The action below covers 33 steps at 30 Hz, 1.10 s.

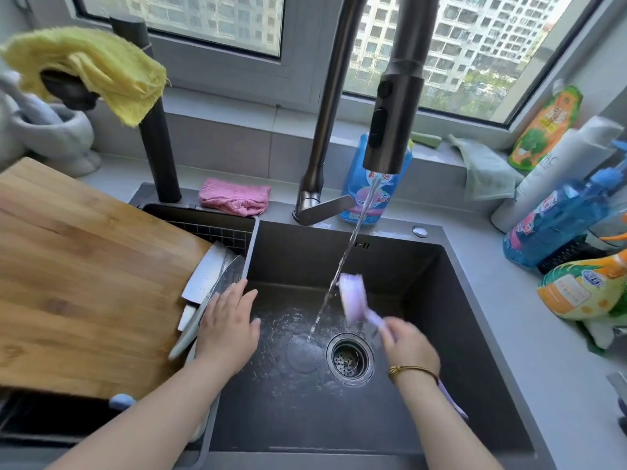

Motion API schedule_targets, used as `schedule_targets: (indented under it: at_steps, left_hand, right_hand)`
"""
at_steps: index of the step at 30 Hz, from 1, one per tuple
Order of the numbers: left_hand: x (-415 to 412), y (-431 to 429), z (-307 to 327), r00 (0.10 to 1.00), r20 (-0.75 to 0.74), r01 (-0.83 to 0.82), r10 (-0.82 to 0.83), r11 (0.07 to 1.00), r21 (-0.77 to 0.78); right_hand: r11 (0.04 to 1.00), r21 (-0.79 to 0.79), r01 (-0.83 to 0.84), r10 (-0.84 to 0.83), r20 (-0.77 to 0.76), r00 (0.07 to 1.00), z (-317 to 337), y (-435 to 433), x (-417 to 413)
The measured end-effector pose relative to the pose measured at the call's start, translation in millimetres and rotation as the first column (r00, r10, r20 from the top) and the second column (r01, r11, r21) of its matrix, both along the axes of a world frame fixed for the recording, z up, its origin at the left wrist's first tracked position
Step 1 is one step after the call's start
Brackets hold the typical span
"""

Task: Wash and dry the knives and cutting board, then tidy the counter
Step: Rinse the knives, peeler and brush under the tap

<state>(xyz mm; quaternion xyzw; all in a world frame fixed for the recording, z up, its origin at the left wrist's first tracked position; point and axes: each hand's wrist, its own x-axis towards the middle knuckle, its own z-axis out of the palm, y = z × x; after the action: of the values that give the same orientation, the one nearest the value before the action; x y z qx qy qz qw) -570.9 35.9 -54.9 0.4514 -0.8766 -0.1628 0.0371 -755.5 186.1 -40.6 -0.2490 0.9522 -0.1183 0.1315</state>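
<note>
Head view: the step in hand, as we judge it, is wetting the brush (pixel 351 295) before scrubbing. Our right hand (pixel 409 347) is clamped round the brush handle, fingers curled; the picture is blurred here, so the exact grip cannot be read. The brush head stands ahead of that hand and to its left, touching the water (pixel 353 239) that falls from the tap (pixel 390 130). To do this well, we hold the bristles in the stream, turn the head so all sides get wet, and keep it low in the sink (pixel 339 256) to limit splashing. The drain (pixel 349 359) lies just left of the right hand. Our left hand (pixel 227 323) is apart, fingers straight and spread, holding nothing, at the sink's left wall. The knives (pixel 212 271) lie just ahead of and left of its fingertips, blades wet; whether the fingers touch a blade we cannot tell. When lifting one, we should take it by the handle, edge turned away. The board (pixel 84 266) lies farther left of that hand, the knives between the two.
</note>
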Motion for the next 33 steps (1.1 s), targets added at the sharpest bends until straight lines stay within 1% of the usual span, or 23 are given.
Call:
schedule_targets:
  at_steps: [1,2,3,6,7,10,11,12,13,14,16,18,20,21,22,24,26,30,33]
  left_hand:
    - [0.2,0.4,0.0,1.0,0.003,-0.002,0.002,1.0,-0.001]
    - [0.3,0.8,0.4,1.0,0.008,-0.002,0.002,1.0,0.001]
    - [0.5,1.1,0.3,1.0,0.012,-0.001,0.001,1.0,0.004]
    - [0.1,0.5,0.5,1.0,0.02,-0.001,0.001,1.0,0.006]
    - [0.2,0.4,1.0,1.0,0.019,0.001,-0.001,1.0,0.006]
    - [1.0,0.5,1.1,1.0,0.018,0.0,0.0,1.0,0.002]
    - [0.9,1.1,1.3,1.0,0.023,0.002,-0.002,1.0,0.005]
    - [0.5,1.7,1.4,0.999,0.032,0.004,-0.004,1.0,0.007]
    - [0.1,1.7,1.4,0.999,0.05,0.007,-0.008,1.0,0.004]
    - [-0.2,0.9,1.6,0.997,0.076,0.016,-0.015,1.0,-0.006]
    - [-0.4,0.5,2.8,0.988,0.147,0.047,-0.04,0.998,-0.042]
    - [-1.3,0.7,3.3,0.973,0.223,0.074,-0.054,0.994,-0.08]
    - [-2.4,1.9,3.0,0.953,0.296,0.103,-0.065,0.988,-0.114]
    - [-3.5,2.5,3.4,0.944,0.323,0.112,-0.067,0.986,-0.123]
    - [-5.1,2.6,3.9,0.938,0.339,0.115,-0.066,0.986,-0.125]
    - [-9.9,2.0,5.0,0.94,0.335,0.109,-0.065,0.988,-0.112]
    - [-16.3,0.1,5.6,0.956,0.288,0.086,-0.057,0.992,-0.089]
    - [-23.8,-5.6,3.2,0.974,0.223,0.053,-0.033,0.995,-0.084]
    - [-25.1,-6.0,1.2,0.977,0.212,0.045,-0.024,0.995,-0.093]
  right_hand:
    - [0.964,0.257,-0.066,0.06,0.033,0.998,-15.2,2.7,1.0]
    - [0.917,0.388,-0.094,0.084,0.042,0.996,-23.9,5.5,2.9]
    - [0.909,0.403,-0.107,0.1,0.037,0.994,-28.0,6.8,3.7]
    - [0.965,0.252,-0.073,0.081,-0.024,0.996,-23.6,0.8,-3.2]
    - [0.963,0.257,-0.079,0.087,-0.02,0.996,-21.6,-2.6,-7.1]
    - [0.878,0.464,-0.115,0.081,0.092,0.992,-25.1,-8.2,-12.1]
    - [0.876,0.471,-0.106,0.054,0.122,0.991,-26.3,-6.2,-13.1]
    - [0.9,0.428,-0.083,0.015,0.16,0.987,-27.3,-2.7,-16.4]
    - [0.935,0.352,-0.044,-0.028,0.196,0.98,-25.5,0.7,-20.1]
    - [0.967,0.255,0.006,-0.066,0.229,0.971,-21.6,3.8,-23.9]
    - [0.995,0.074,0.074,-0.092,0.295,0.951,-12.0,11.7,-32.6]
    - [0.985,-0.093,0.145,-0.104,0.348,0.932,0.0,20.4,-41.2]
    - [0.936,-0.252,0.245,-0.13,0.397,0.908,14.1,32.5,-50.9]
    - [0.903,-0.316,0.292,-0.152,0.4,0.904,21.6,39.0,-57.7]
    - [0.88,-0.352,0.318,-0.18,0.372,0.91,26.6,46.3,-67.2]
    - [0.864,-0.379,0.33,-0.251,0.243,0.937,34.5,59.6,-87.1]
    - [0.863,-0.344,0.369,-0.344,0.135,0.929,39.8,69.4,-104.9]
    - [0.881,-0.217,0.421,-0.422,0.041,0.905,32.4,79.7,-129.4]
    - [0.885,-0.176,0.43,-0.437,0.001,0.899,23.5,81.7,-138.8]
